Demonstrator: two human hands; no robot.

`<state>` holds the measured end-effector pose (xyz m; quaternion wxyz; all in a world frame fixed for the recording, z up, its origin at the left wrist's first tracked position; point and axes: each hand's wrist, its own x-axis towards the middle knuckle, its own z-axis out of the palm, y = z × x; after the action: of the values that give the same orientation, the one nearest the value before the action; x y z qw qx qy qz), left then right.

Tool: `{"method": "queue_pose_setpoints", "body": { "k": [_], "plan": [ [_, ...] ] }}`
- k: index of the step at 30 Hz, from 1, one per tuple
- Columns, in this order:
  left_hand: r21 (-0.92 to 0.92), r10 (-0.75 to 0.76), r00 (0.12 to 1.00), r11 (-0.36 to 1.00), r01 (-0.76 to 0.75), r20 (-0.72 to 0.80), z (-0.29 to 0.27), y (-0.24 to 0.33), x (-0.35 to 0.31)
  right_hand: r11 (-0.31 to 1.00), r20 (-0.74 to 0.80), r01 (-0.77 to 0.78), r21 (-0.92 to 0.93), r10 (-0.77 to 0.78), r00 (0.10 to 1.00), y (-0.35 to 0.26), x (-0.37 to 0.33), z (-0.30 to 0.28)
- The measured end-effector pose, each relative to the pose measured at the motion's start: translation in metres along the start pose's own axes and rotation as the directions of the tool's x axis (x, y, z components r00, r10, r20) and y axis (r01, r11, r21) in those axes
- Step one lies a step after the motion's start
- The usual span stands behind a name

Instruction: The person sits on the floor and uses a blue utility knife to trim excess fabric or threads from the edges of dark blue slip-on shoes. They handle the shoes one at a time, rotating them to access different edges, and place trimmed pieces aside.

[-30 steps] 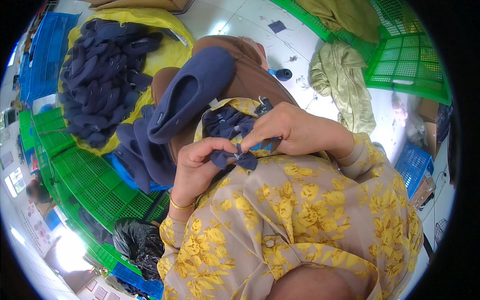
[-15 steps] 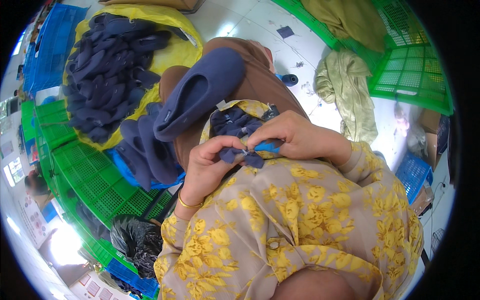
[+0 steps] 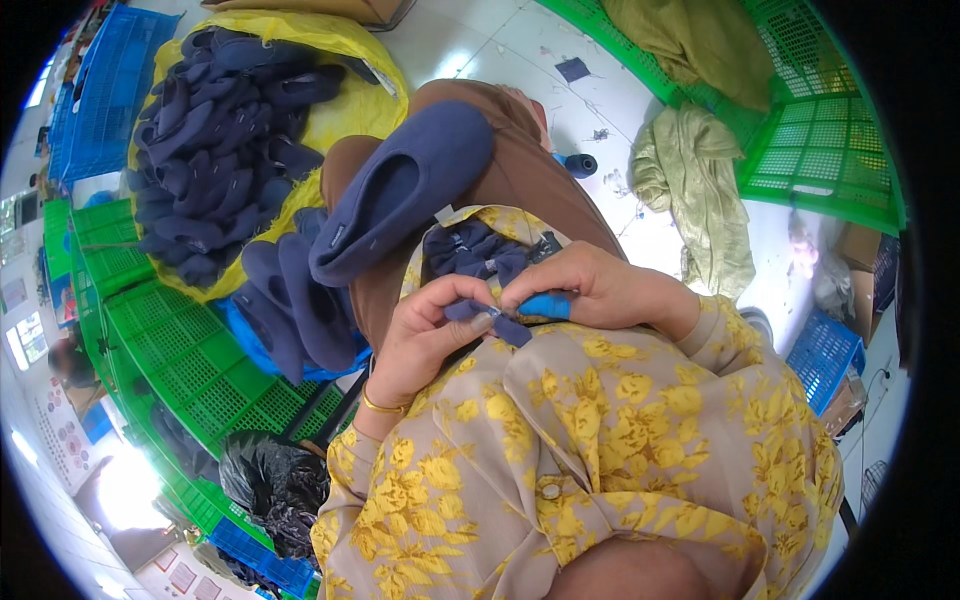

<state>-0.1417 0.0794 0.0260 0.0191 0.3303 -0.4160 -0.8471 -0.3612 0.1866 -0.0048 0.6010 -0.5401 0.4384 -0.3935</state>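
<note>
Between my two hands, over my lap, is a small navy fabric piece (image 3: 512, 330) with a pale spot on it. My left hand (image 3: 432, 325), with a gold bangle at the wrist, pinches it between thumb and fingers. The fingers of my right hand (image 3: 595, 285) are closed at the piece's right end; one finger has a blue wrap (image 3: 546, 306), and the fingertips are partly hidden. Just beyond them, more navy fabric pieces (image 3: 478, 246) lie in a fold of the patterned cloth. A navy slipper (image 3: 440, 150) rests across my thighs, its opening facing up.
A yellow sack (image 3: 350, 120) full of navy slippers (image 3: 215, 150) stands at the far left. More slippers (image 3: 300, 305) lean beside my left knee. Green crates (image 3: 190, 360) line the left; another green crate (image 3: 820, 150) holds olive cloth at right. A dark thread spool (image 3: 580, 165) lies on the floor.
The small navy piece has turned and bunched up between my fingers, so less of it shows. My hands have stayed almost in place, and the slipper on my lap has not moved.
</note>
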Motion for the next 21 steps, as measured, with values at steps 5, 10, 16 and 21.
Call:
{"method": "queue_pose_setpoints", "body": {
  "k": [5,10,16,21],
  "plan": [
    [0.059,0.023,1.000,0.998,-0.024,0.021,-0.0010,-0.0018,0.0011,0.996,0.002,0.041,0.082,-0.041,0.999,0.0060,-0.0019,0.0011],
    [0.104,0.034,0.999,0.994,-0.037,0.029,-0.0019,0.0003,0.0005,0.993,0.029,0.055,0.103,-0.058,0.998,0.0046,-0.0008,-0.0016],
    [0.101,0.055,0.998,0.993,-0.058,0.037,-0.0026,-0.0029,0.0007,0.994,0.045,0.051,0.101,-0.056,0.997,0.0061,-0.0005,-0.0036],
    [0.002,0.019,1.000,1.000,-0.019,0.011,0.0001,-0.0048,0.0011,0.997,0.020,0.012,0.071,-0.013,1.000,0.0022,0.0028,0.0031]
  ]
}}
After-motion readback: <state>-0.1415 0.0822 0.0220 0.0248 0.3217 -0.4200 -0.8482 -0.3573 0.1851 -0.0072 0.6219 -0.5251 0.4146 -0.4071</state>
